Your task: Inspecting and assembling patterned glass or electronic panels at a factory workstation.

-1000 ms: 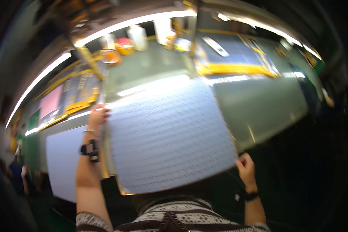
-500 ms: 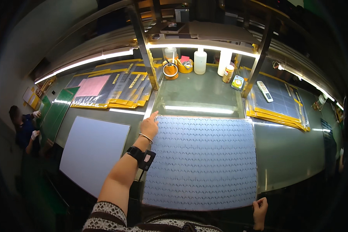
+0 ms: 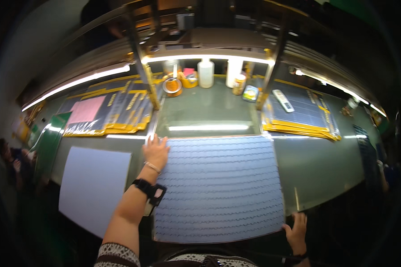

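A large pale-blue sheet with rows of small dark marks (image 3: pixel 218 191) lies flat in front of me, its near edge at the bench's front. My left hand (image 3: pixel 156 152) rests at its far left corner, fingers spread. By the near right corner is my right hand (image 3: pixel 297 231), fingers stretched out and apart, its thumb at or very near the sheet's edge. I see nothing gripped in either hand. To the left of the patterned sheet lies a plain pale-blue panel (image 3: pixel 93 182).
Yellow-edged dark panels are stacked at the back left (image 3: pixel 124 111) and back right (image 3: pixel 300 129), the right stack bearing a white remote control (image 3: pixel 283 101). A white bottle (image 3: pixel 205 73), tape rolls (image 3: pixel 189 80) and a yellow can (image 3: pixel 239 84) stand behind. A co-worker (image 3: pixel 18 160) is far left.
The left hand's fingers have spread at the sheet's far corner. My right hand has gone from curled at the near corner to open. The whole view has shifted with my head.
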`<state>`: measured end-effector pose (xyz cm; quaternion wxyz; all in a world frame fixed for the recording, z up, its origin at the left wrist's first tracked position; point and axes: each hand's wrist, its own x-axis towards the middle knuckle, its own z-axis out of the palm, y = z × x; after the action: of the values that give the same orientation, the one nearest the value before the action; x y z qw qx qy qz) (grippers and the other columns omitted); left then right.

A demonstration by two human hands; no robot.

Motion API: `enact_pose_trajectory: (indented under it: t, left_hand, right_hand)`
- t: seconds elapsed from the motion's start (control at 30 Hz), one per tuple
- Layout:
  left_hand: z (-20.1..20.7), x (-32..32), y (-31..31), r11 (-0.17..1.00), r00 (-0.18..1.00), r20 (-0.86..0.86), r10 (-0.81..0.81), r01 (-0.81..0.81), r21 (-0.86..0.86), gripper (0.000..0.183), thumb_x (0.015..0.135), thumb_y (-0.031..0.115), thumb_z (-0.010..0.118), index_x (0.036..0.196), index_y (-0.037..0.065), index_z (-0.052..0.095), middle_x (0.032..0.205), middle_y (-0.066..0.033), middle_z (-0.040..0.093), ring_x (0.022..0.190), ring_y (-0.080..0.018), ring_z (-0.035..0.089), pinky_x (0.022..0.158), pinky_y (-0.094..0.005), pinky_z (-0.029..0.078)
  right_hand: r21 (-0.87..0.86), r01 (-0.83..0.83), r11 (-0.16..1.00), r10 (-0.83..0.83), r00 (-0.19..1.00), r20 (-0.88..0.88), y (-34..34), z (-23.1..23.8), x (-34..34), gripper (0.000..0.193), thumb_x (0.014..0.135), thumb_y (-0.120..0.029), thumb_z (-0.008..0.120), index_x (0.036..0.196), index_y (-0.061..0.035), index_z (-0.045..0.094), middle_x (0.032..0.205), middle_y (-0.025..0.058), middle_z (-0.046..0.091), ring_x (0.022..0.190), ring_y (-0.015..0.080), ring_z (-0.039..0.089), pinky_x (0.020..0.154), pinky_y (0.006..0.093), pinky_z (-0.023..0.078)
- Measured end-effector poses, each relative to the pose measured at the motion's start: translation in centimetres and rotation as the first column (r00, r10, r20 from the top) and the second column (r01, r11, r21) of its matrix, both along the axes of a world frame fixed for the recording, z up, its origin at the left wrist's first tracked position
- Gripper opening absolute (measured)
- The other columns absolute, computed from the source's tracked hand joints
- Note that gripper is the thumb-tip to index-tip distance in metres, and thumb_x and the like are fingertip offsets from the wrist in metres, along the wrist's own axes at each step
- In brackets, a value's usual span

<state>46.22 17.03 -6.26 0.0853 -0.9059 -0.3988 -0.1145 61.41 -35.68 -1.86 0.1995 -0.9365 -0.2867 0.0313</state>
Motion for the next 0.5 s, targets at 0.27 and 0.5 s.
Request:
enact_pose_trajectory:
  t: [0.27, 0.5]
  left_hand:
    - [-2.1, -1.3, 0.9, 0.985, 0.983, 0.113, -0.146, 0.155, -0.08, 0.04, 0.089, 0.028, 0.045, 0.124, 0.01, 0.048, 0.134, -0.0041, 0.043, 0.131, -0.0274, 0.026, 0.1, -0.0604, 0.02]
    - [-1.7, -2.3, 0.7, 0.987, 0.986, 0.108, -0.127, 0.136, -0.08, 0.039, 0.089, 0.028, 0.045, 0.125, 0.011, 0.048, 0.135, -0.0047, 0.042, 0.132, -0.0275, 0.025, 0.101, -0.0612, 0.016]
  right_hand:
    - [-0.308, -0.531, 0.79, 0.613, 0.71, 0.346, 16.0, -2.4, 16.1, 0.045, 0.08, -0.022, 0.056, 0.123, -0.0086, 0.048, 0.131, 0.0114, 0.041, 0.122, 0.0403, 0.033, 0.095, 0.0501, 0.033]
    - [-0.424, -0.382, 0.821, 0.484, 0.86, 0.161, 25.0, -3.3, 20.2, 0.048, 0.082, -0.011, 0.043, 0.129, -0.0065, 0.041, 0.136, 0.0111, 0.038, 0.128, 0.0388, 0.028, 0.098, 0.0523, 0.03]
